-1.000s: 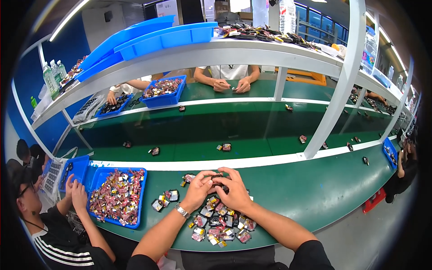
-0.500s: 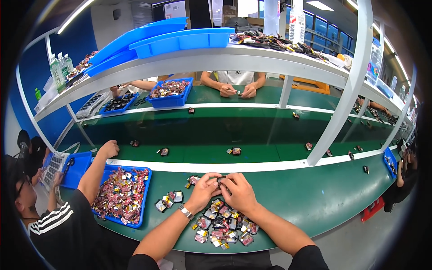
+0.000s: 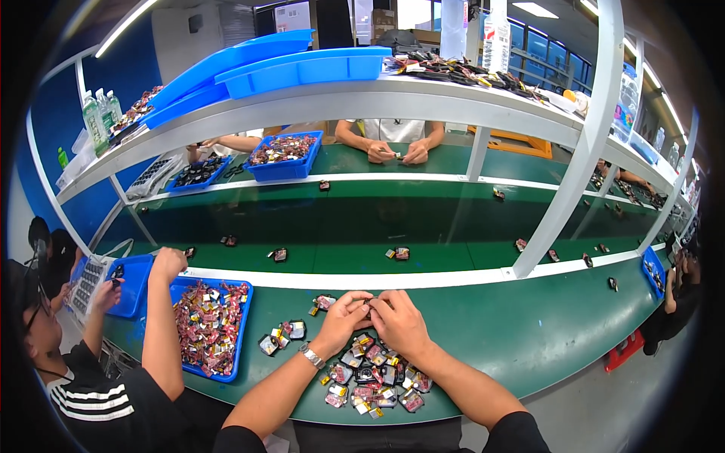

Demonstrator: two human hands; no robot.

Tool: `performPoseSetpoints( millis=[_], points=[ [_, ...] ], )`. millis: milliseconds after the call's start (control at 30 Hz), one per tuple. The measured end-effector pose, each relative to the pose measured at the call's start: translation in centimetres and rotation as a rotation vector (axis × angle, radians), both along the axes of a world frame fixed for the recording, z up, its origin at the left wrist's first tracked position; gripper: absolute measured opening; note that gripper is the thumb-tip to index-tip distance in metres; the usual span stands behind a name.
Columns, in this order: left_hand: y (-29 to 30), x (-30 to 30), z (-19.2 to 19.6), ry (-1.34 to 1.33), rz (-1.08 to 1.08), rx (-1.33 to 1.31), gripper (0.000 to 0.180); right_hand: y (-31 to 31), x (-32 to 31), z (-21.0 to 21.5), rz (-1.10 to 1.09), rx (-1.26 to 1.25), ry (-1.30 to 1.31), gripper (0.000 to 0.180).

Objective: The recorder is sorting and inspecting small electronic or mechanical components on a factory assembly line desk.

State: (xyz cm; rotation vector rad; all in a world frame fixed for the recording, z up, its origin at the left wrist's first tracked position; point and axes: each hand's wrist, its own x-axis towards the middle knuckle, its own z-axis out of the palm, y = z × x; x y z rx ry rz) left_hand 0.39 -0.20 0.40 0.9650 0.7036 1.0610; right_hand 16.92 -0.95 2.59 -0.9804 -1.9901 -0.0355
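My left hand (image 3: 341,323) and my right hand (image 3: 399,323) meet over the green bench, fingertips pinched together on a small dark piece (image 3: 368,302). My fingers hide most of it, so its exact kind does not show. Below my wrists, between my forearms, lies a heap of small electronic assemblies (image 3: 373,377) with red circuit boards, silvery-yellow battery cells and black housings. To the left of my left hand sit a few more such assemblies (image 3: 281,335), and one or two (image 3: 323,303) lie just beyond my left wrist.
At left, a blue tray (image 3: 246,332) brims with red boards and cells, beside a co-worker's arm (image 3: 160,325). Beyond a white rail (image 3: 317,281) runs a green conveyor belt (image 3: 340,226) with scattered assemblies. A shelf (image 3: 325,89) spans above; a post (image 3: 563,174) rises at right.
Assemblies on the belt have shifted slightly right. The co-worker's hand at left has drawn back from the belt, and another piece shows there. My hands stay together, with only small finger movement.
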Motion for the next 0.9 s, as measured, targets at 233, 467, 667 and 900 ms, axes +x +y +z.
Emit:
performPoseSetpoints(
  millis=[233, 467, 667, 900],
  points=[
    [-0.2, 0.4, -0.1, 0.028, 0.081, 0.064, 0.023, -0.1, -0.1, 0.3, 0.071, -0.294, 0.322, 0.020],
    [-0.1, 0.5, -0.4, 0.165, 0.121, 0.100, 0.020, 0.3, -0.2, -0.5, 0.074, -0.495, 0.496, 0.017],
    [-0.2, 0.7, -0.9, 0.156, 0.103, 0.165, 0.019, 0.2, -0.2, -0.3, 0.055, -0.505, 0.516, 0.016],
    [0.1, 0.4, -1.0, 0.153, 0.113, 0.157, 0.021, 0.5, -0.2, -0.4, 0.115, -0.512, 0.526, 0.017]
  ],
)
